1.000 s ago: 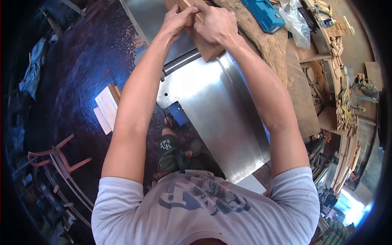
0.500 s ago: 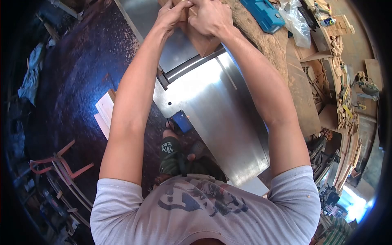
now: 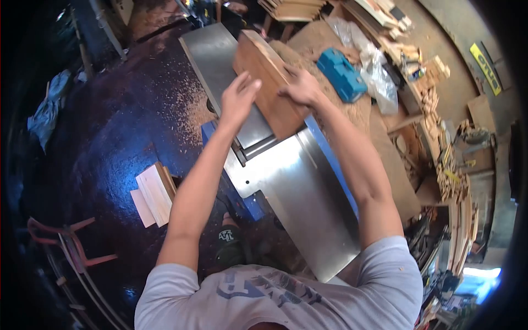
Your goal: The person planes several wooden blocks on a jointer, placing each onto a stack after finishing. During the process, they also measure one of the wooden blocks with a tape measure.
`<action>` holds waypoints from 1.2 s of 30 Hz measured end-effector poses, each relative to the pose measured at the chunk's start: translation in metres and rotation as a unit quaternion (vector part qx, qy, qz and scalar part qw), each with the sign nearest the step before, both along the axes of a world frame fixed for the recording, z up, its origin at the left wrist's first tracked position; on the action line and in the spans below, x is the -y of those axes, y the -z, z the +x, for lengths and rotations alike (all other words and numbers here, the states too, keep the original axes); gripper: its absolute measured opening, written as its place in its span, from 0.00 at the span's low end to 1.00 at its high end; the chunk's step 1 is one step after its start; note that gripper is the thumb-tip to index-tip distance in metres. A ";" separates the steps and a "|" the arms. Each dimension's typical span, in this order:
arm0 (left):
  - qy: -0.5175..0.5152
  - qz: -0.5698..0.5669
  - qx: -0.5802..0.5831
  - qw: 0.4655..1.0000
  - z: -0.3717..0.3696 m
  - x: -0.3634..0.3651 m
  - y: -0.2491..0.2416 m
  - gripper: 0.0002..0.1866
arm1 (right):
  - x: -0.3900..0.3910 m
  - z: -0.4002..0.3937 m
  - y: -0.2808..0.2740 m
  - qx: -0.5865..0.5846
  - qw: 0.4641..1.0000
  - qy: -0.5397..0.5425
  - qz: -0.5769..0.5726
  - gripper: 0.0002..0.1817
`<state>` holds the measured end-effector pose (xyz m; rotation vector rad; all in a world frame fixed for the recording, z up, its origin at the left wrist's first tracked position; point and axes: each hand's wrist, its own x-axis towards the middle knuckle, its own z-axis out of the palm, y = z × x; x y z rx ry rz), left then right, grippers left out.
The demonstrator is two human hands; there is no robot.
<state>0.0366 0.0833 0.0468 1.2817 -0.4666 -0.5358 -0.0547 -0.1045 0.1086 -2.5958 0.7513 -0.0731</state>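
A wooden board (image 3: 268,91) stands tilted over the metal bed of a jointer (image 3: 286,181), its broad brown face turned toward me. My right hand (image 3: 301,88) grips the board by its right edge, with the fingers bent round onto the face. In front of the board's left side is my left hand (image 3: 239,100), its fingers apart and thumb raised, holding nothing. The board's lower corner comes down close to the dark slot across the bed.
A blue tool case (image 3: 341,75) and clear plastic bags (image 3: 379,82) lie on the rough wooden bench (image 3: 385,159) at right. Pale wood pieces (image 3: 157,192) stand on the dark floor at left, near scattered shavings (image 3: 192,113). A reddish chair frame (image 3: 82,242) is at lower left.
The view has swung so the jointer and board sit lower in it. The board now shows more of its broad face, and my left hand has let go of it.
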 end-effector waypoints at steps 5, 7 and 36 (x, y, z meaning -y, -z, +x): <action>-0.015 -0.077 -0.153 0.985 -0.112 -0.126 0.000 0.35 | -0.047 -0.172 -0.037 0.196 0.824 0.017 0.531 0.49; 0.103 -0.164 -0.170 0.966 -0.177 -0.134 -0.003 0.35 | -0.086 -0.235 -0.010 0.302 0.687 -0.016 0.661 0.47; 0.276 -0.031 -0.046 0.960 -0.432 -0.206 -0.047 0.34 | -0.149 -0.553 -0.006 0.358 0.686 0.054 0.631 0.43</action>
